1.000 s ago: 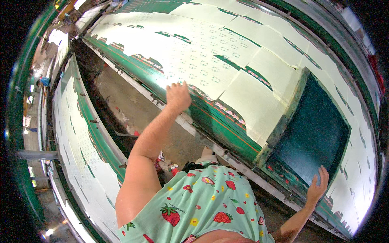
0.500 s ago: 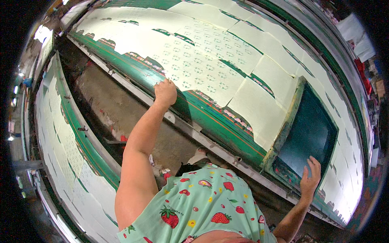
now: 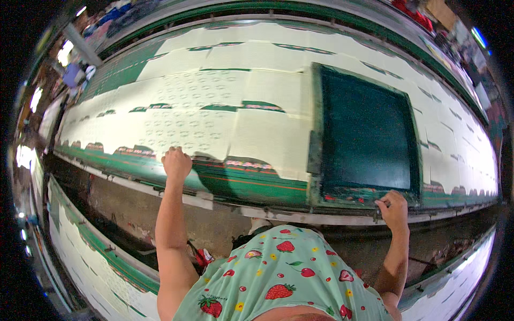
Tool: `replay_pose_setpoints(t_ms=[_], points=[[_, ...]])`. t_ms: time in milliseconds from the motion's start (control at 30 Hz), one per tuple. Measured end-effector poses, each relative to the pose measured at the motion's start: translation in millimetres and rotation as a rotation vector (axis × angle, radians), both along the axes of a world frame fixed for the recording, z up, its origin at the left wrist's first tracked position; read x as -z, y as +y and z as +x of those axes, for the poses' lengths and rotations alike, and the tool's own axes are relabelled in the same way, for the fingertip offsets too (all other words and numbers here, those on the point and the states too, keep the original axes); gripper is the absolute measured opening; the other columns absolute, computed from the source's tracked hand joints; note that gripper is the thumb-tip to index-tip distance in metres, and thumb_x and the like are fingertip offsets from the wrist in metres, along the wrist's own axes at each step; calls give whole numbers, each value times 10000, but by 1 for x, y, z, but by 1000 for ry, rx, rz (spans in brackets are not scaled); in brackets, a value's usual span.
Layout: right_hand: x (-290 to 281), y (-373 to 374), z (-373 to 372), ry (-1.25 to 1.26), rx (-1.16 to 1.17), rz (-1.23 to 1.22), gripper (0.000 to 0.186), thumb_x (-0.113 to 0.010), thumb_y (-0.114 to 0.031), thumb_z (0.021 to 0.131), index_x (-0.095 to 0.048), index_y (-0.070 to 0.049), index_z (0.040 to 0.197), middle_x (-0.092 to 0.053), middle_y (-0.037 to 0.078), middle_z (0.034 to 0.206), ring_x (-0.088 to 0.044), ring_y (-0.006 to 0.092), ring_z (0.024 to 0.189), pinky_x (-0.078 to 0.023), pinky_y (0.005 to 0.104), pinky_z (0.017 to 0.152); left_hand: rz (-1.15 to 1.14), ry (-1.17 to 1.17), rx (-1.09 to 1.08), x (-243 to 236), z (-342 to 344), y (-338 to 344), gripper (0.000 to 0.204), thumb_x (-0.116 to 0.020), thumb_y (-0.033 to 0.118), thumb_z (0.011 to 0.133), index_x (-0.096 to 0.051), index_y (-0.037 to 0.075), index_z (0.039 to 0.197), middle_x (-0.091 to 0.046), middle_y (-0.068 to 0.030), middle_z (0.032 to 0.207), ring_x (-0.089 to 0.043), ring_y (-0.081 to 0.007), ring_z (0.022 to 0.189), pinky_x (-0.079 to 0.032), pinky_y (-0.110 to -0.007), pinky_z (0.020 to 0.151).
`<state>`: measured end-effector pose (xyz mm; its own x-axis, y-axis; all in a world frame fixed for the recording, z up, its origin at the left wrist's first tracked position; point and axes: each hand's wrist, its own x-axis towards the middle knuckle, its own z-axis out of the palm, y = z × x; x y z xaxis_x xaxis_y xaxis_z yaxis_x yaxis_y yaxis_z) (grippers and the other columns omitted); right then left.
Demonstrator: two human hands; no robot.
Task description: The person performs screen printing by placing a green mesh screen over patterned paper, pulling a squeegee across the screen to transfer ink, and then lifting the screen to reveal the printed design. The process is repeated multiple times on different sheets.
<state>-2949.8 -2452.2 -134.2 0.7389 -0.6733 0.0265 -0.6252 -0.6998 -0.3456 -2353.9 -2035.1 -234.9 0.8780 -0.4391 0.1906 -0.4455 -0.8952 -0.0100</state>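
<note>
My left hand is closed over the near edge of a long green table, by the lower border of the pale cloth pieces. Whatever its fingers hold, if anything, is hidden. To the right lies a screen printing frame with a dark blue-green mesh, flat on the cloth. At the frame's near right corner my right hand is closed, thumb and fingers together; a small dark bit shows under them, too small to name. Small printed motifs cover some cloth left of the frame.
The green table top shows along the near side with thin orange lines. A metal rail runs along its front edge. Another cloth-covered table stands behind at the lower left, across a brown aisle floor.
The view has turned to the right, so table and frame now lie more level. My right hand has gone from spread fingers to closed at the frame's near edge. My left hand stays closed.
</note>
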Motion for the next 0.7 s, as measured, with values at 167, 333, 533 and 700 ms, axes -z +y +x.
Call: replay_pose_setpoints(t_ms=[167,333,533,700], points=[[40,-55,-84,-20,-123,-61,224,-857,-176,848,-780,-72,1031,-741,123,1122,-680,376,1140,-509,526,1097,-399,202,290,-11,-106,-162,267,-690,267,1002,-751,24,910,-735,-206,973,-717,-435,965,-571,-541,865],[63,-68,-109,-58,-228,-76,407,-852,-178,846,-782,-111,1241,-710,100,1363,-630,341,1317,-506,524,1107,-523,246,409,15,-195,-295,345,-665,329,1057,-776,16,965,-745,-243,960,-720,-457,948,-576,-550,854],[80,-97,-113,-121,-374,-115,343,-801,-106,837,-810,-121,1179,-743,61,1283,-690,299,1192,-556,483,1028,-374,252,164,48,-215,-367,491,-596,380,1092,-792,-57,984,-753,-345,986,-739,-527,956,-569,-614,887],[71,-95,-82,-135,-328,-146,399,-735,-60,876,-773,-115,1270,-745,77,1282,-706,299,1175,-559,486,1019,-638,278,3,52,-239,-372,490,-596,356,1091,-785,-78,965,-752,-344,919,-736,-528,931,-566,-597,863]])
